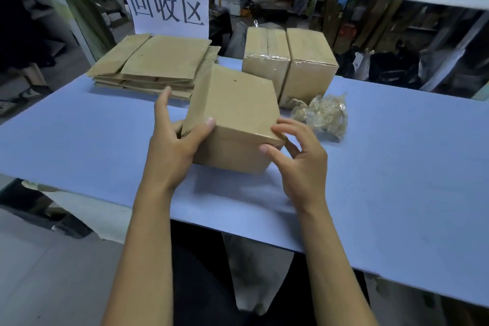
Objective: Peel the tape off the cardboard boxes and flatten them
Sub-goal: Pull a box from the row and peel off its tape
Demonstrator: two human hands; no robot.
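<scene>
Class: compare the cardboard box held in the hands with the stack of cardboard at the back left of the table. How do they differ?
The held box is still assembled, a closed block; the stack is flattened sheets. The held box sits tilted between both hands; the stack lies flat on the table, untouched. Both are plain brown cardboard.

Both forearms are bare, with no sleeves, rings, watch or gloves on the left hand (169, 148) or right hand (299, 164); nails short.
</scene>
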